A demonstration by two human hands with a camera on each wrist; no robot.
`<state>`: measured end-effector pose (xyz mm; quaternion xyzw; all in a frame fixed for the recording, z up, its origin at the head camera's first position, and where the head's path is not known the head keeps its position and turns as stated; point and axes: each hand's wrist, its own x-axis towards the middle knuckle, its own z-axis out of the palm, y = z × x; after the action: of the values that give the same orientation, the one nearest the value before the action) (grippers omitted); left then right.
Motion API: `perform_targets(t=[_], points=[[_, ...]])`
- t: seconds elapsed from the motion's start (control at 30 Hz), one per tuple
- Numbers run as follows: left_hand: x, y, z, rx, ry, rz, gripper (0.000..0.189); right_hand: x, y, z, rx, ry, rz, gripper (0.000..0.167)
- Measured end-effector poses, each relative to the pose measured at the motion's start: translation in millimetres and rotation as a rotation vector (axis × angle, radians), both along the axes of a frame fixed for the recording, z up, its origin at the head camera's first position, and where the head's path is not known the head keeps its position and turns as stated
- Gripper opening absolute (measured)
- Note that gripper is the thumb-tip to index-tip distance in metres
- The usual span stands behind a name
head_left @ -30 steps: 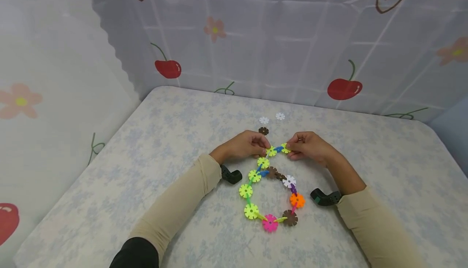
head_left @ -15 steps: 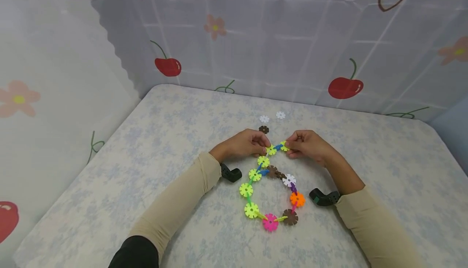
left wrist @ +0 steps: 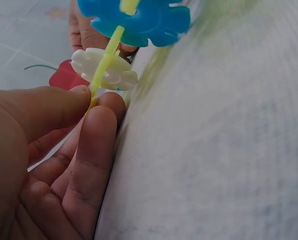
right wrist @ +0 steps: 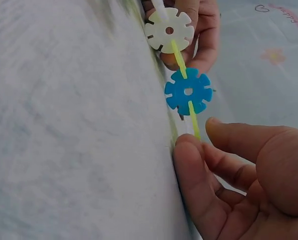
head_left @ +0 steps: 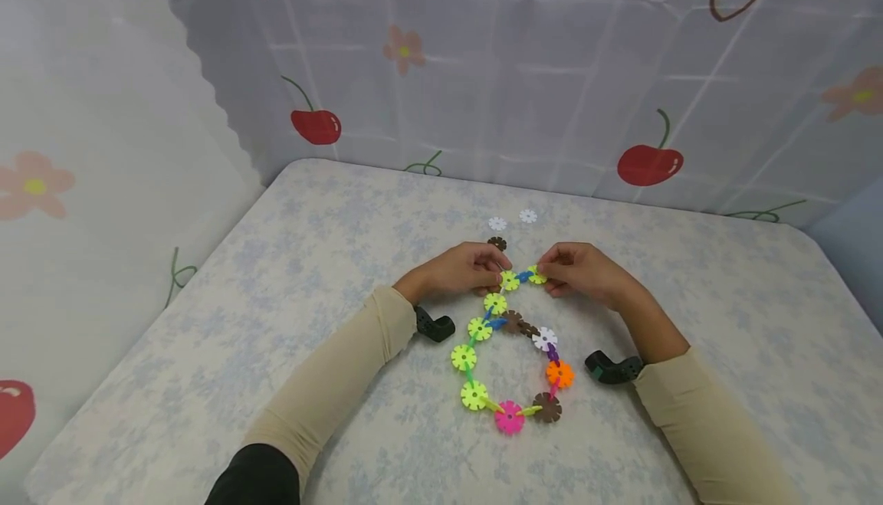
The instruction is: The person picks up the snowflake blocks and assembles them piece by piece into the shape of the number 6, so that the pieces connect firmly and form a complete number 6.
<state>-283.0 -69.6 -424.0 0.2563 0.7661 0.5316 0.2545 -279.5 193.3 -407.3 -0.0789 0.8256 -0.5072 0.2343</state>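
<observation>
A chain of interlocking notched plastic discs lies on the table, its lower part forming a loop with a pink disc (head_left: 510, 418) at the near side. At its far end, my left hand (head_left: 461, 269) pinches one yellow disc (head_left: 510, 280) between thumb and fingers. My right hand (head_left: 585, 275) holds the end yellow disc (head_left: 536, 274) by its outer edge; in the right wrist view the thumb tip looks slightly apart from it. Between both yellow discs sits a blue disc (right wrist: 188, 91), slotted crosswise. A white disc (left wrist: 105, 69) joins on beside the left hand's yellow disc.
Beyond the hands lie a loose brown disc (head_left: 497, 244) and two white discs, one being the right-hand white disc (head_left: 528, 216). An orange disc (head_left: 559, 374) is in the loop's right side. A printed curtain (head_left: 483, 68) hangs along the table's far edge.
</observation>
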Motion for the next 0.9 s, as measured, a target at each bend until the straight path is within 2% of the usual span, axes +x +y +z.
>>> perform_targets(t=[0.17, 0.37, 0.6, 0.77, 0.9], points=[[1.0, 1.1, 1.1, -0.01, 0.006, 0.012, 0.024, -12.2, 5.3, 3.3, 0.09, 0.07, 0.025, 0.029], [-0.2, -1.6, -0.6, 0.018, -0.031, 0.03, 0.023, -42.8, -4.5, 11.8, 0.265, 0.207, 0.074, 0.041], [0.1, -1.5, -1.2, 0.025, -0.036, 0.016, 0.022, -76.8, -9.4, 13.7, 0.412, 0.242, 0.093, 0.055], [0.6, -2.2, -0.9, 0.03, -0.039, 0.02, 0.022, -87.1, -15.8, 12.9, 0.47, 0.25, 0.105, 0.049], [0.1, -3.5, -1.4, 0.035, -0.041, 0.025, 0.022, -88.3, -19.8, 11.2, 0.458, 0.27, 0.085, 0.038]])
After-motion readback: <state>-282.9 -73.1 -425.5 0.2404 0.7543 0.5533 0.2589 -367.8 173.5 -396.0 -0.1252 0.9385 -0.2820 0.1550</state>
